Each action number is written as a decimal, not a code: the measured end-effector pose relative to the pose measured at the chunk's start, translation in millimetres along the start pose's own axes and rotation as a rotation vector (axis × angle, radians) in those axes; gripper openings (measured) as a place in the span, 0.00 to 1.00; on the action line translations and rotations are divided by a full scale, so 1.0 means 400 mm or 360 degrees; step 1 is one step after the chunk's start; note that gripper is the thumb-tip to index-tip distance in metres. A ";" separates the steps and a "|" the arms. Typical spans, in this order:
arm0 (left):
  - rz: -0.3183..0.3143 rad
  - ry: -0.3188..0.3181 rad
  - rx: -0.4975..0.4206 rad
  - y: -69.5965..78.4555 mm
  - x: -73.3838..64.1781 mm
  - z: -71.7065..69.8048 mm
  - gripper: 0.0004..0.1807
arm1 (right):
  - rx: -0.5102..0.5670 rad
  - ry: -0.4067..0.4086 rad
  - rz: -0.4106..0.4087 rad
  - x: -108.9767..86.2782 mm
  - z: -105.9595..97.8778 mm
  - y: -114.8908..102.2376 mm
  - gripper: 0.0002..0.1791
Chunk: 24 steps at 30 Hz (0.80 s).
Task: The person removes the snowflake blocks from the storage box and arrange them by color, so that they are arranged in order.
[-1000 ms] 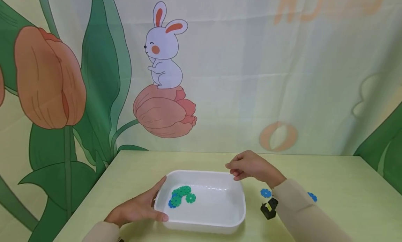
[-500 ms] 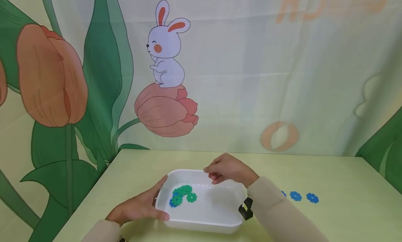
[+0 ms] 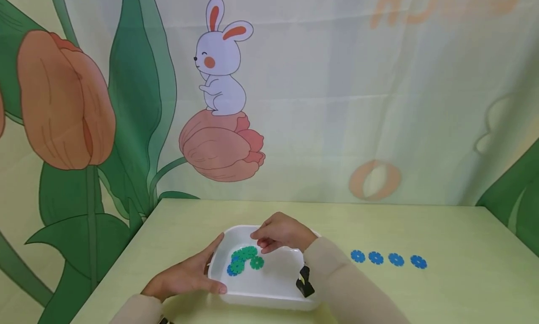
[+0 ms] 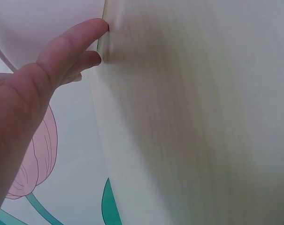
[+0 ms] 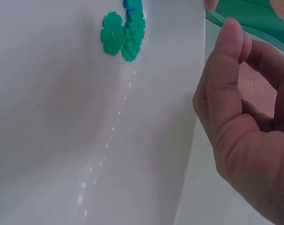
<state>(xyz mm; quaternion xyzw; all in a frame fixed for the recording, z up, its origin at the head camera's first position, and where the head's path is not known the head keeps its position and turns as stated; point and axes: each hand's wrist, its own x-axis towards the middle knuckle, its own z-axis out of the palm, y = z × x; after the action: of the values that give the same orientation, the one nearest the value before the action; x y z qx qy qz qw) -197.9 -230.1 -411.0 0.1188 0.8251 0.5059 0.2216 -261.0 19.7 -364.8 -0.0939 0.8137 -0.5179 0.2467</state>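
Note:
A white plastic tub (image 3: 269, 286) stands on the table, with several green snowflake discs (image 3: 257, 262) and some blue ones (image 3: 230, 270) at its left end. My left hand (image 3: 187, 275) holds the tub's left end, thumb at the front corner and fingers toward the back corner. Over the back part of the tub hovers my right hand (image 3: 283, 233), its fingers loosely bent. In the right wrist view the thumb tip (image 5: 230, 35) lies close against a finger, with nothing visible between them. The discs sit just left of this hand, apart from it.
Several blue snowflake discs (image 3: 376, 257) lie in a row on the pale table (image 3: 455, 286), right of the tub. Behind the table hangs a printed cloth (image 3: 303, 104) with tulips and a rabbit. A black strap piece (image 3: 305, 282) is at my right wrist.
My right hand has moved left, from beyond the tub's back right corner to above its inside. The row of blue discs has come into full view. My left hand keeps its place.

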 end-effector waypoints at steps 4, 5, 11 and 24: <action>0.0015 -0.0013 0.0002 0.000 0.001 -0.003 0.64 | 0.0028 -0.0015 0.0017 0.018 0.014 0.005 0.14; 0.0018 -0.0015 0.0005 -0.001 0.001 -0.003 0.64 | 0.0034 -0.0019 0.0023 0.023 0.016 0.007 0.15; 0.0026 -0.0022 -0.0003 -0.004 -0.001 -0.002 0.65 | 0.0041 -0.0057 0.0053 0.040 0.031 0.024 0.13; 0.0090 -0.0070 -0.0012 -0.009 0.000 -0.006 0.66 | -0.0044 -0.0299 0.0019 0.065 0.088 0.048 0.05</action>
<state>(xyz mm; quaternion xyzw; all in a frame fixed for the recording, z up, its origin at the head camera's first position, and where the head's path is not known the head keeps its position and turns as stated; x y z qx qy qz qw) -199.0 -233.8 -413.4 0.1525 0.8144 0.5124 0.2258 -263.9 -10.6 -402.0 -0.1407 0.7946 -0.4941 0.3237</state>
